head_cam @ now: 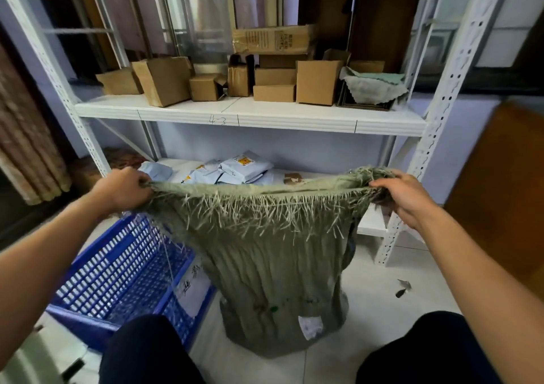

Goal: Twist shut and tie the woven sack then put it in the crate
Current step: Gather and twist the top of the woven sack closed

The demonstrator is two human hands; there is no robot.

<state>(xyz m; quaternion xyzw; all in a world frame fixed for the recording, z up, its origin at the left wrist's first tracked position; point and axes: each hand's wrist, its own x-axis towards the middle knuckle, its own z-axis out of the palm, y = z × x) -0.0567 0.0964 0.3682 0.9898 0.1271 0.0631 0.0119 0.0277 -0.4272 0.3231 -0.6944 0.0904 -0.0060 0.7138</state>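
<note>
A grey-green woven sack [273, 269] stands on the floor in front of me, its frayed mouth pulled wide and flat. My left hand [123, 191] grips the left corner of the mouth. My right hand [403, 196] grips the right corner. The sack's lower part is full and bears a small white label. A blue plastic crate [117, 283] with slotted walls and a white handwritten tag stands on the floor just left of the sack, touching its side.
A white metal shelf rack [250, 116] stands right behind the sack, with cardboard boxes [316, 82] above and pale blue parcels [244, 166] on the lower shelf. My knees in dark trousers [147, 351] frame the sack. A brown board [500, 183] leans at right.
</note>
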